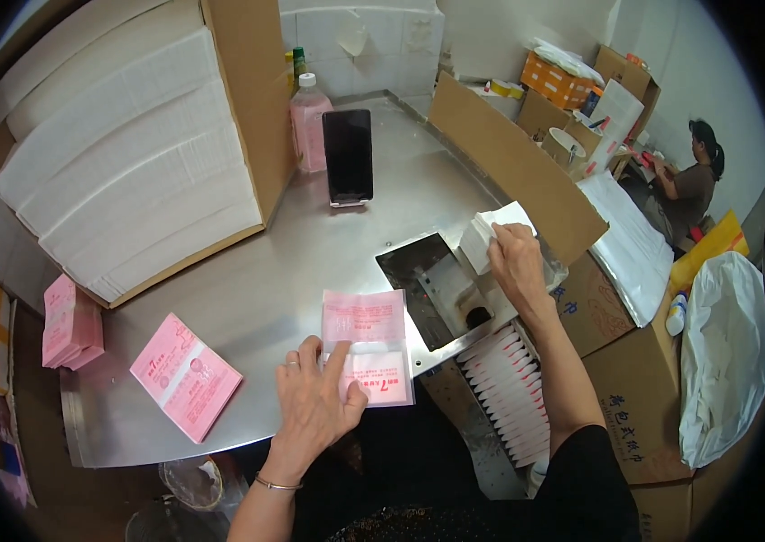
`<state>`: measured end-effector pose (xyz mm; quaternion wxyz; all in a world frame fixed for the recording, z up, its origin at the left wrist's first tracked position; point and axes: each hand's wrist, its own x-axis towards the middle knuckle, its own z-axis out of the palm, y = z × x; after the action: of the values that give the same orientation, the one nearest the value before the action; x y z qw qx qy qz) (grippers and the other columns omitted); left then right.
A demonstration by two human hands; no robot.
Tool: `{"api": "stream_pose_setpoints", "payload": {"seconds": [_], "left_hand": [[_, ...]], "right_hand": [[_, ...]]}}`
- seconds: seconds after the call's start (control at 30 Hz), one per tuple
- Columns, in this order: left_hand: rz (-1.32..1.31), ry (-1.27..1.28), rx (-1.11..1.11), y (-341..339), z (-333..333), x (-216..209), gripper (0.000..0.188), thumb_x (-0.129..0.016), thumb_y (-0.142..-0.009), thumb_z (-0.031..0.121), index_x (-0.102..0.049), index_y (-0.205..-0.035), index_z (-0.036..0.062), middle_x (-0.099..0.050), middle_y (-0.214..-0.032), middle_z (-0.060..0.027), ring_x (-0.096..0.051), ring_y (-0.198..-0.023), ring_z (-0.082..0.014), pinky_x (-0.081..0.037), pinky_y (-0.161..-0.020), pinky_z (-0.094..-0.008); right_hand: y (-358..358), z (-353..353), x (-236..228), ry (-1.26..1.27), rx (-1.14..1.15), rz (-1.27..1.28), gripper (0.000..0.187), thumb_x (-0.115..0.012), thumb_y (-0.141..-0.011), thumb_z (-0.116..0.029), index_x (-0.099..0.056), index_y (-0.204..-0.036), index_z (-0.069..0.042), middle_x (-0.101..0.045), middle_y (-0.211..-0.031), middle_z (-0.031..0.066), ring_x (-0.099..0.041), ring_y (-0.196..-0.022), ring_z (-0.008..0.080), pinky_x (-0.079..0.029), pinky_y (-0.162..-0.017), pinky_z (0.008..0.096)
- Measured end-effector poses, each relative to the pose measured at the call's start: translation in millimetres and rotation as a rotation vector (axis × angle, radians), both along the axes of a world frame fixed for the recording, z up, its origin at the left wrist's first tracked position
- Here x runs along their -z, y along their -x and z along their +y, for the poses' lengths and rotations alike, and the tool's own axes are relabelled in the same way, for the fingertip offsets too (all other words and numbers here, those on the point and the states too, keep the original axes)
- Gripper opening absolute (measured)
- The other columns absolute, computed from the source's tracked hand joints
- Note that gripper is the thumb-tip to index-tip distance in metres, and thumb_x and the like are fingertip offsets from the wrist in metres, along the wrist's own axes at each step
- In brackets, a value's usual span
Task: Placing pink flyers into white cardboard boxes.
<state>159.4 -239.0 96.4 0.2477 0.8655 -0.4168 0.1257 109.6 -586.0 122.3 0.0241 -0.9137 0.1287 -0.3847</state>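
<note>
On the steel table, near its front edge, lies a flat pink and white printed plastic packet [373,318]. My left hand [314,393] rests on its lower left part, the fingers spread and the thumb stretched out over it. To the right, my right hand [520,262] has its fingers closed on white folded tissues [491,233] beside a rectangular opening [418,271] in the table. How many tissues are between the fingers is hidden. A stack of pink packets [186,378] lies left of my left hand, and another pink stack [70,325] sits at the table's left edge.
A tall carton of white tissue stacks [143,163] stands at the left. Behind the opening are a phone on a stand [348,158] and a pink bottle [312,122]. A row of white packs [504,388] fills a tray below right. Cartons [631,406] and a seated person [694,185] are farther right.
</note>
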Motion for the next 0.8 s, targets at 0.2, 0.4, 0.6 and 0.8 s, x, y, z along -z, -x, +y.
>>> {"api": "stream_pose_setpoints", "payload": {"seconds": [0.2,0.4,0.6,0.8], "left_hand": [[0.002,0.001,0.001,-1.6,-1.9,-1.4,0.05,-0.066,-0.073,0.026,-0.064,-0.118,0.0041,-0.052,-0.113,-0.0214,-0.05,-0.094,-0.0334,-0.038,-0.077,-0.0418],[0.069,0.059,0.02,-7.9,4.3,-6.8,0.067,-0.069,-0.072,0.027,-0.053,-0.134,0.0062,-0.054,-0.107,-0.0202,-0.052,-0.094,-0.0337,-0.039,-0.077,-0.0452],[0.105,0.086,-0.004,1.0,-12.2,-10.8,0.06,-0.066,-0.08,0.007,-0.048,-0.138,0.0037,-0.054,-0.1,-0.0151,-0.054,-0.091,-0.0316,-0.042,-0.08,-0.0412],[0.141,0.079,0.071,14.0,41.1,-11.8,0.023,-0.067,-0.071,0.0,-0.062,-0.092,0.0075,-0.057,-0.099,-0.0109,-0.054,-0.095,-0.031,-0.041,-0.081,-0.041]], "right_hand": [[-3.6,19.2,1.0,0.122,-0.065,0.004,0.036,-0.057,-0.078,0.001,-0.063,-0.113,0.002,-0.063,-0.106,0.0178,-0.06,-0.094,0.0338,-0.045,-0.081,0.0437],[29.5,182.4,35.1,0.228,-0.795,0.178,0.036,-0.061,-0.079,-0.01,-0.062,-0.113,0.003,-0.062,-0.106,0.02,-0.06,-0.105,0.0354,-0.036,-0.103,0.0649],[-53.1,147.3,63.2,0.068,-0.384,0.406,0.024,-0.055,-0.084,-0.013,-0.063,-0.103,0.0,-0.062,-0.098,0.0172,-0.061,-0.097,0.0342,-0.026,-0.103,0.0717],[-29.9,76.3,67.9,-0.424,-0.114,0.445,0.021,-0.055,-0.088,-0.014,-0.065,-0.102,-0.003,-0.068,-0.087,0.0207,-0.066,-0.089,0.0389,-0.05,-0.086,0.0512]]}}
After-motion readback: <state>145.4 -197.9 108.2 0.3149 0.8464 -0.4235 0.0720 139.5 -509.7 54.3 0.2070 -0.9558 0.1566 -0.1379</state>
